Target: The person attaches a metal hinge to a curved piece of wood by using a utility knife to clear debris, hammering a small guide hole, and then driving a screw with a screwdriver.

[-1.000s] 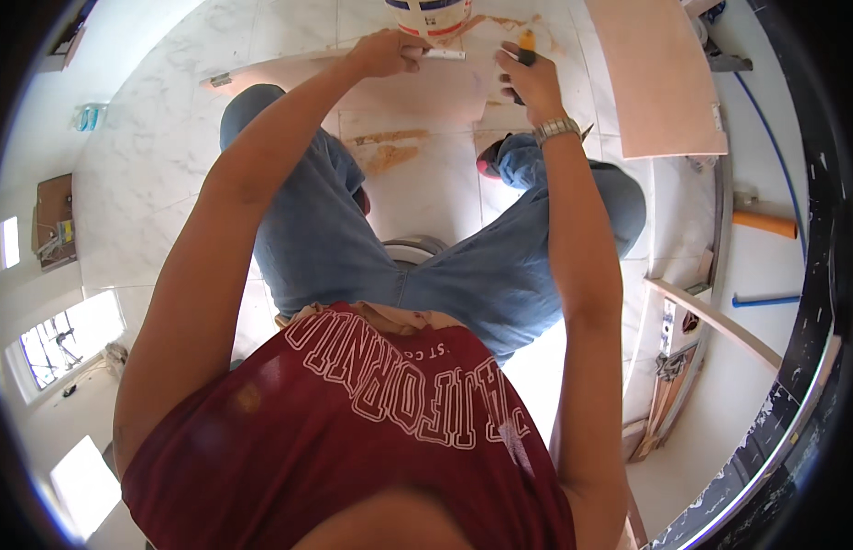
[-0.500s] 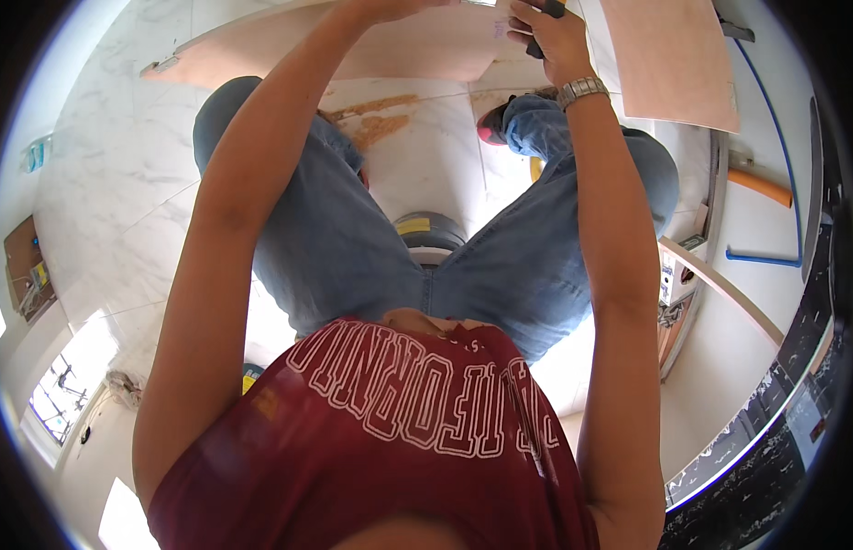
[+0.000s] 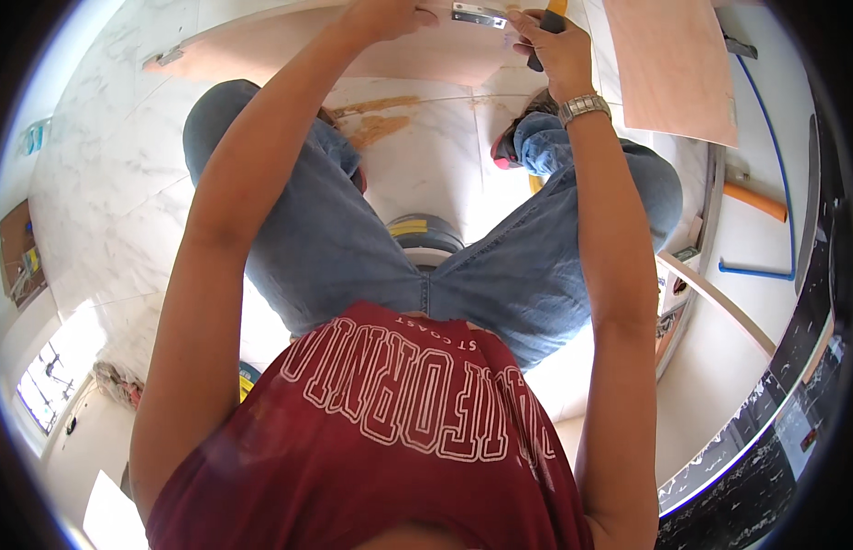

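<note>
My left hand (image 3: 390,16), at the upper edge of the picture, has its fingers curled at the edge of a long pale plywood board (image 3: 325,50). A silver metal hinge (image 3: 478,15) lies along that edge, right of those fingers. My right hand (image 3: 559,55) is closed on a black-and-yellow hand tool (image 3: 555,14), its fingertips close to the hinge's right end. Both forearms reach forward over my jeans-clad legs. The tool's working end is too unclear to identify.
A second plywood sheet (image 3: 669,73) lies at the upper right. Beside it are a blue bent pipe (image 3: 756,272), an orange tube (image 3: 754,200) and a wooden strip (image 3: 720,302). The tiled floor (image 3: 124,202) has brown smears, and a brown board (image 3: 23,252) lies far left.
The view has shifted, so the board and both hands sit higher in the picture and the bucket seen a second ago is out of view. The hinge shows more clearly now.
</note>
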The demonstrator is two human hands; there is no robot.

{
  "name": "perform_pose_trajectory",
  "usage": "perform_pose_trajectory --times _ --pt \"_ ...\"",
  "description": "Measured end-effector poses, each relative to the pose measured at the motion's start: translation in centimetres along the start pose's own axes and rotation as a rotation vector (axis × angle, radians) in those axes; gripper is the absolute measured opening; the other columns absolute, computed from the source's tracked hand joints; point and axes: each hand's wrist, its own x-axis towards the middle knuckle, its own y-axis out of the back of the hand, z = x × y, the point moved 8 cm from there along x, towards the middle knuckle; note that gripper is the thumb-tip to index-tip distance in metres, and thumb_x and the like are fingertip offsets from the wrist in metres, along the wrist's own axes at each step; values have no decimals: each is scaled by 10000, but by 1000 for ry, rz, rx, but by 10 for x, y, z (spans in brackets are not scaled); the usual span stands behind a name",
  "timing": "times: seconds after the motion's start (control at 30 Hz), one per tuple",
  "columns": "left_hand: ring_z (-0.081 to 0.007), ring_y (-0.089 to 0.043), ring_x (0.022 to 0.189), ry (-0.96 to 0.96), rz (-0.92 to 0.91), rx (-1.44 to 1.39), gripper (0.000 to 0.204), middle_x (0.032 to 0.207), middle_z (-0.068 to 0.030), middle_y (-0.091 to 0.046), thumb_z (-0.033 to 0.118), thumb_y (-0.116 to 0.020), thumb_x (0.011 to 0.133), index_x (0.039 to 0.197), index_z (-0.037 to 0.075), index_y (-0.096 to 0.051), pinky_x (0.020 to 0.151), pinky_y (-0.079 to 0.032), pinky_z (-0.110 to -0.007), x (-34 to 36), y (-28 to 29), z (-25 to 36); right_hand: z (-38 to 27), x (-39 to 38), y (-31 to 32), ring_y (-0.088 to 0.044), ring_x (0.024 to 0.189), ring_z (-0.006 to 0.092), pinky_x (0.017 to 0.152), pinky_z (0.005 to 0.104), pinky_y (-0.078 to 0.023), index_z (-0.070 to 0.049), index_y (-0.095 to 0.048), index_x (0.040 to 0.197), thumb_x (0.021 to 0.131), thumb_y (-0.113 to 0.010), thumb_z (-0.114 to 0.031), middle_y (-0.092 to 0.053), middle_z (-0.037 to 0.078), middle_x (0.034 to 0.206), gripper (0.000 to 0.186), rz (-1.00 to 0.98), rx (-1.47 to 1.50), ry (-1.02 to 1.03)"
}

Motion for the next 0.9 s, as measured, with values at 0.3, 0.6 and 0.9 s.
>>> perform_pose_trajectory --times 0.3,0.6,0.9 --pt "-377 -687 932 79 -38 22 266 994 -125 -738 264 -776 794 1037 157 -755 806 -546 -521 -20 -10 -56 -7 6 -50 -750 765 186 703 285 -650 45 -752 1065 778 -886 -223 -759 138 927 415 -138 -225 25" --pt "-348 -689 978 -41 394 -102 442 1100 -114 -712 134 -746 843 1274 163 -655 835 -540 -475 -28 -4 -19 -11 10 -52 -742 764 182 696 285 -640 37 -758 1066 794 -873 -249 -750 115 901 412 -96 -283 -36" --pt "-206 -743 978 -149 447 -322 334 1126 -43 -768 205 -808 855 1179 133 -767 844 -571 -339 -38 -16 -43 -4 3 -52 -732 786 168 716 277 -631 49 -741 1066 822 -847 -232 -742 123 889 386 -175 -182 -54"
